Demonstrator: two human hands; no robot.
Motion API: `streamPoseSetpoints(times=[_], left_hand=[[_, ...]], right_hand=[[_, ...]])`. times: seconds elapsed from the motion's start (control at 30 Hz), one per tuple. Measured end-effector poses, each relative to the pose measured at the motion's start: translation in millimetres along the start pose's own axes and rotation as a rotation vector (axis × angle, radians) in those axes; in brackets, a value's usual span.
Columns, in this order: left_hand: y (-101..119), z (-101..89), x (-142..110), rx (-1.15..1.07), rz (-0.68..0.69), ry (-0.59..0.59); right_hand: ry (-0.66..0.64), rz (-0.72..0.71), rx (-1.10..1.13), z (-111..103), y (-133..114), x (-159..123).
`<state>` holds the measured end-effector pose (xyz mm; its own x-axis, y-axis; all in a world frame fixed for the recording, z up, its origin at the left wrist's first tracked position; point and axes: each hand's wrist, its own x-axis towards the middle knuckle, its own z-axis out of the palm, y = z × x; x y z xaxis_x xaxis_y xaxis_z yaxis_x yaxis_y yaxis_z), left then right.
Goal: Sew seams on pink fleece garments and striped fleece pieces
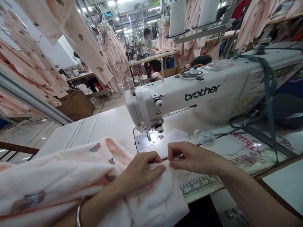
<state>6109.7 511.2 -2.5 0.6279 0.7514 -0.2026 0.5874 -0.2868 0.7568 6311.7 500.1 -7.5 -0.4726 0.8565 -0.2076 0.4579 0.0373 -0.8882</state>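
At six o'clock from the sewing machine [189, 94], both hands pinch the fabric [71, 179]; left hand [139, 171] pins its edge flat, right hand [189, 157] pulls it taut.

Both arms are bare. The left wrist wears a thin, shiny silver bangle [79, 212] at 7 o'clock.

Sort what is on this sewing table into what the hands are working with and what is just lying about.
In hand:
- pink printed fabric, pinched at its edge by the left hand and right hand
- sewing machine, its needle just beyond the fabric edge
- printed ruler strip beside the fabric

Lying about:
- clear round dish
- small white patch
- cardboard boxes
- hanging garments
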Motion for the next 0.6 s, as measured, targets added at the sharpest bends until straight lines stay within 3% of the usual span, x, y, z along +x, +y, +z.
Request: streamPoseSetpoints(times=[0.1,0.23,0.33,0.43,0.6], left_hand=[[2.1,3.4,-3.0,-0.001,0.017,0.045],[3.7,4.7,-8.3,0.021,0.020,0.093],[0.5,1.7,-9.1,-0.019,-0.014,0.073],[-7.0,-5.7,-2.1,-0.068,-0.110,0.052],[-21.6,-22.4,24.6,0.021,-0.319,0.140]], right_hand=[[-0.008,-0.024,-0.013,-1.8,-1.7,-6.8],[-0.016,0.046,-0.001,2.5,-1.7,-10.7],[-0.039,0.083,0.065,7.5,2.0,-5.1],[-0.064,0.115,0.116,9.1,8.1,12.1],[-0.043,0.228,0.022,3.4,10.7,60.0]])
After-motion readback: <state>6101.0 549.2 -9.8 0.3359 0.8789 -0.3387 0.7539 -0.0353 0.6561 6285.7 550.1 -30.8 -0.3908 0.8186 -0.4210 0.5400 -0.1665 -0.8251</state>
